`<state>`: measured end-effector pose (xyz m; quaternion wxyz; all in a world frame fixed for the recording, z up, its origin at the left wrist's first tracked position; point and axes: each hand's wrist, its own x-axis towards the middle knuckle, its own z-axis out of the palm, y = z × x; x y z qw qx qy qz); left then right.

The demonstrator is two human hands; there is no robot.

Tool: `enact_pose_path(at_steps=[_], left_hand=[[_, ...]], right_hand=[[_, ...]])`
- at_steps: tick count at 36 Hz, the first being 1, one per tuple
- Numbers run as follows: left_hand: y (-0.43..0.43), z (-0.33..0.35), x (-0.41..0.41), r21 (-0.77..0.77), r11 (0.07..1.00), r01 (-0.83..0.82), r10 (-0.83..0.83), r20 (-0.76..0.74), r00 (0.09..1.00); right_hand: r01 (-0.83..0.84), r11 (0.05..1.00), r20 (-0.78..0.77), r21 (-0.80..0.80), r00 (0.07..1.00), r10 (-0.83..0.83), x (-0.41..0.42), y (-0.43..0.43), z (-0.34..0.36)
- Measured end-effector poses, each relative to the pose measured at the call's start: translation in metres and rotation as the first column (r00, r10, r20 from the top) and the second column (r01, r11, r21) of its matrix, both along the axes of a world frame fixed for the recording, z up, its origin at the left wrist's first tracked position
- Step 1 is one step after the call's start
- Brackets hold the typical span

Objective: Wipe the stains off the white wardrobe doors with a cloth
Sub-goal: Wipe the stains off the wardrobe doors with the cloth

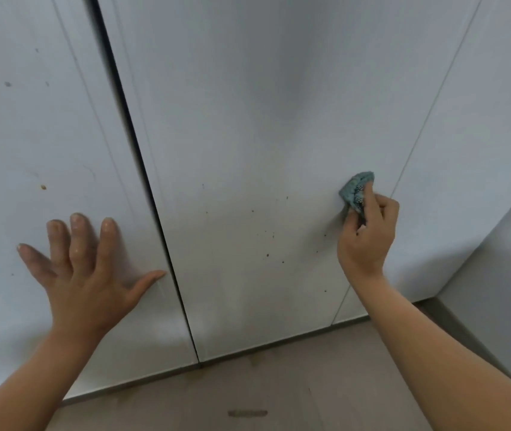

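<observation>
Pinching blue cloth (353, 191) against wardrobe door (248, 150), right hand (367, 234); left hand (89, 269) flat, fingers spread.

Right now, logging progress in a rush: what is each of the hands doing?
Left hand: open, fingers spread flat on the left door.
Right hand: holding the blue cloth against the middle door.

Our left grip (83, 275) lies flat, fingers spread, on the left wardrobe door (14, 150); our right grip (367, 234) presses a bunched blue cloth (352, 189) against the middle door (248, 135), beside brown specks (268, 254)
</observation>
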<state>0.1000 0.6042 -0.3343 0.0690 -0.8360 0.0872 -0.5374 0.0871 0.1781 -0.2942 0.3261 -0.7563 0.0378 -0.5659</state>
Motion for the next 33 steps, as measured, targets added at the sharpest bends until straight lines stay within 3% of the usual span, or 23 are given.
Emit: enact_pose_path(at_steps=[7,9,13,17,19,21,24,28,33], left_hand=[[0.001,-0.001,0.007,0.016,1.0,-0.007,0.006,0.1,0.995],[0.001,-0.002,0.01,0.009,1.0,0.012,-0.013,0.124,0.992],[0.001,-0.003,0.015,-0.001,0.999,0.045,-0.044,0.176,0.983],[0.002,-0.005,0.018,-0.008,0.998,0.057,-0.054,0.217,0.975],[-0.001,-0.005,0.017,-0.007,0.998,0.065,-0.062,0.218,0.974],[0.0,-0.006,0.017,-0.014,0.998,0.064,-0.059,0.221,0.973],[-0.001,-0.007,0.017,-0.018,0.997,0.076,-0.071,0.216,0.974],[-0.001,-0.008,0.018,-0.025,0.996,0.081,-0.074,0.222,0.972],[-0.002,-0.008,0.019,-0.021,0.996,0.092,-0.085,0.224,0.971]], right_hand=[[0.045,0.912,0.076,0.407,0.994,-0.083,0.001,-0.011,0.034],[0.065,0.891,0.09,0.45,0.989,-0.118,0.004,-0.01,0.037],[0.094,0.95,0.117,0.297,0.984,-0.134,0.012,0.003,0.027],[0.024,0.999,0.158,-0.039,0.987,-0.017,0.011,0.027,0.006],[-0.031,0.966,0.117,-0.257,0.991,0.063,0.005,0.031,-0.004],[-0.071,0.923,0.071,-0.377,0.992,0.105,0.002,0.028,-0.006],[-0.08,0.94,0.091,-0.332,0.989,0.116,-0.002,0.019,0.011],[0.023,0.998,0.19,-0.06,0.982,-0.011,0.005,0.005,0.04],[0.034,0.978,0.159,-0.206,0.987,0.0,0.008,0.013,0.022]])
